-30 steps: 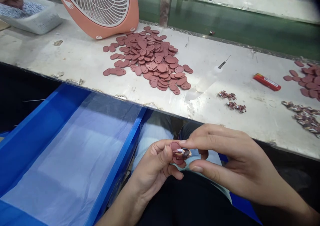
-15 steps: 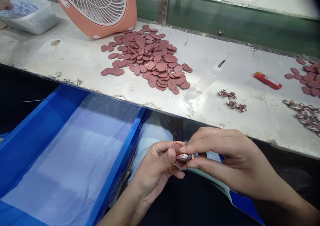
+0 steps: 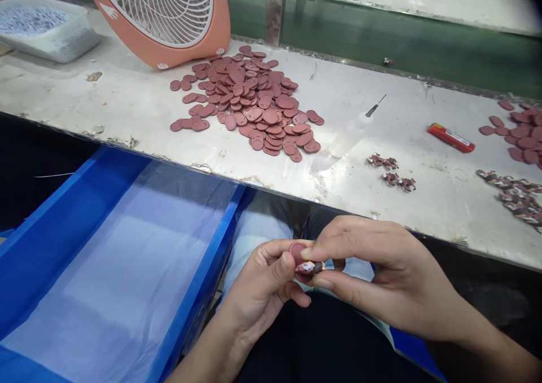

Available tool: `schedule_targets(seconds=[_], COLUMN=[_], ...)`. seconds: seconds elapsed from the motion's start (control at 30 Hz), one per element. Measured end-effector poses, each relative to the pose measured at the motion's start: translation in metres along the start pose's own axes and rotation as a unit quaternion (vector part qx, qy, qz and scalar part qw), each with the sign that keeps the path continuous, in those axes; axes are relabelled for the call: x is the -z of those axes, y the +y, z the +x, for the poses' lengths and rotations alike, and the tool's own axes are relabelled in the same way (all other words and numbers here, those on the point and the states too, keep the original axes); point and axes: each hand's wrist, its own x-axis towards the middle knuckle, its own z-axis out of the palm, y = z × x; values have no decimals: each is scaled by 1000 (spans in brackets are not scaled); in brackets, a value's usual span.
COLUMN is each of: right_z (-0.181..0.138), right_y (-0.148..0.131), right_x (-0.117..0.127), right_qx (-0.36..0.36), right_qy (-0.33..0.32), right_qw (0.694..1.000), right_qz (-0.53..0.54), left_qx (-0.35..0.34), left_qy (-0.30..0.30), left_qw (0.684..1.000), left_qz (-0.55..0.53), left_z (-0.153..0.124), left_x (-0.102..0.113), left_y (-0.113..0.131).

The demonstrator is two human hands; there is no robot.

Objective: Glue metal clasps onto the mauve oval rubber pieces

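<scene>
Over my lap, my left hand [image 3: 269,281] pinches a reddish-brown oval base [image 3: 297,250] between thumb and fingers. My right hand [image 3: 376,270] grips a small painted figurine [image 3: 311,267], brown with white and orange patches, and presses it against the base. Fingertips hide part of both pieces, so I cannot tell whether they are joined. On the bench beyond lies a large heap of similar oval bases [image 3: 258,98]. Several small figurines [image 3: 392,171] lie to the right of it.
An orange fan [image 3: 190,53] stands behind the heap. A needle-tipped bottle [image 3: 349,135] and a red lighter [image 3: 451,137] lie on the bench [image 3: 139,98]. More bases [image 3: 527,140] and figurines [image 3: 519,197] are at far right. A white basket [image 3: 63,39] stands far left; a lined blue bin [image 3: 201,259] below.
Both hands keep the same grip, with the figurine still against the base. A person's hand has left the white basket. A small piece on the green surface behind the bench has shifted right.
</scene>
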Motion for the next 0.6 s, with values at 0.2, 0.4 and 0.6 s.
schedule_targets(seconds=[0.2,0.4,0.6], right_z=[-2,2,12], right_y=[2,6,10], right_x=[-3,-11,-27], right_qx=[24,24,48], right_qy=[32,16,65], right_qw=[999,999,991], right_qz=[-18,-25,-106], left_qx=[3,-11,-80], left_qy=[5,-2,122], left_qw=[1000,1000,989], left_qz=[-5,-10,14], left_z=[-1,-3,-7], left_x=[6,14,14], left_y=[0,0,6])
